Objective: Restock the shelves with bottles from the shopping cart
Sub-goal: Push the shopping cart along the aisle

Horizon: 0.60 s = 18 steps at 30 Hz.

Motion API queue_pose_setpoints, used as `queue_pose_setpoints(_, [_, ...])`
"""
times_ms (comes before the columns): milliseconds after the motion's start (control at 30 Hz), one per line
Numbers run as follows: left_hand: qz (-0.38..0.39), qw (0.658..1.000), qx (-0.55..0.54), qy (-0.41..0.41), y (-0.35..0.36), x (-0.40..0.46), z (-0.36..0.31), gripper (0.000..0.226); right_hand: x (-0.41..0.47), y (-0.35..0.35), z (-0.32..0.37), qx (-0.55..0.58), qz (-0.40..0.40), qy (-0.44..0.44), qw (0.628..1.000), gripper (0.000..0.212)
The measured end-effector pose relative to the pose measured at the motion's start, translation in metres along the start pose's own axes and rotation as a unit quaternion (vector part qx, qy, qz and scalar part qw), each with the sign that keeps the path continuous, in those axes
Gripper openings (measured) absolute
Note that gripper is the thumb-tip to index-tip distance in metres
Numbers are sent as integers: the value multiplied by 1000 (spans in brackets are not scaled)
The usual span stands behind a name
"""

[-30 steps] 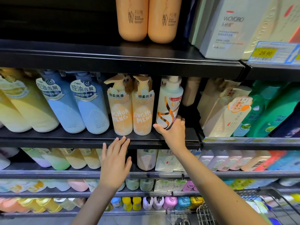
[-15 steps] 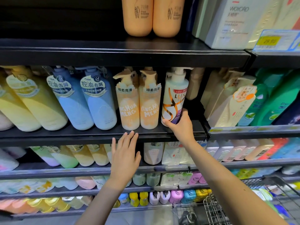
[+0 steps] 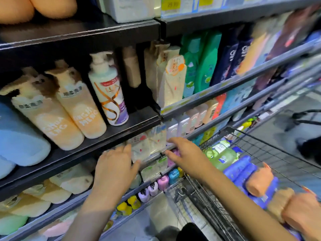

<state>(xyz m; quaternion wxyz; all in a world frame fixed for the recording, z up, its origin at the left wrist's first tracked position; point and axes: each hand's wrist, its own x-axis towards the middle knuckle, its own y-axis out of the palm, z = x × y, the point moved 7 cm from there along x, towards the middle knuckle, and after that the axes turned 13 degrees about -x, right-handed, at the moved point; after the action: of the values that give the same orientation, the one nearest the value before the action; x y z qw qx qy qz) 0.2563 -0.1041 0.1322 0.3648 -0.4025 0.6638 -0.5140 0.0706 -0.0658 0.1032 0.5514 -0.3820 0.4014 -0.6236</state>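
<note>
Between the shelf front and the shopping cart (image 3: 260,141) both hands are in the air and hold nothing. The left hand (image 3: 114,169) has its fingers relaxed and a little spread, just in front of the soft refill pouches (image 3: 147,145) on the lower shelf; whether it touches them I cannot tell, because the picture is blurred. The right hand (image 3: 185,153) is also loose, fingers stretched toward the same shelf edge, and its forearm crosses over the cart's near corner.

The bottles to be stocked lie on their sides in the cart: a green bottle (image 3: 222,155), some blue bottles (image 3: 243,171) and peach bottles (image 3: 258,180) nearer to the person. I judge them full, so rather heavy, with stiff but smooth plastic walls that can slip. The best hold is probably around the middle of the body, not by the pump or cap, which may turn or break.

On the black shelf (image 3: 132,129) the white pump bottle (image 3: 109,91) stands beside two orange bottles (image 3: 69,108), and to its right there is open dark room before the upright divider. This gap looks wide enough for another bottle. The shelf above hangs low over the pump heads, so a tall bottle should probably go in tilted and pass under that edge. The wire rim of the cart stands close to the shelves, leaving little room for the elbow.
</note>
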Motion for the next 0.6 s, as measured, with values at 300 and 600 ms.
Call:
queue_pose_setpoints(300, [166,922,-105,333,102,15,-209,56,-193,-17,-164,-36,-31,238,970,35])
queue_pose_setpoints(600, [285,862,-49,417,220,3,-338,59,-318,13,-280,8,-4,438,899,49])
